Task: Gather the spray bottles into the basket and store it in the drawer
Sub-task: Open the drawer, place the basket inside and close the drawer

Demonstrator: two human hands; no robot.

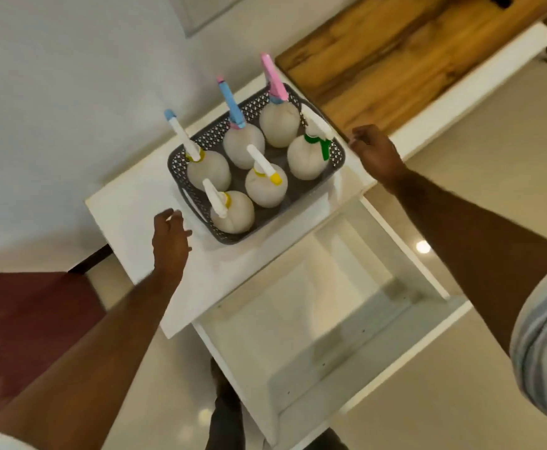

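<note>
Head cam: my left hand is reaching out just beside the near-left end of the grey basket, fingers loosely spread, holding nothing. My right hand hovers by the far-right end, fingers lightly curled but empty. All six spray bottles stand in the basket on the white cabinet top, with the open drawer right below.

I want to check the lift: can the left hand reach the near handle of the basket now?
Probably yes. The left hand hovers open beside the basket, and nothing lies between them on the white top.
</note>
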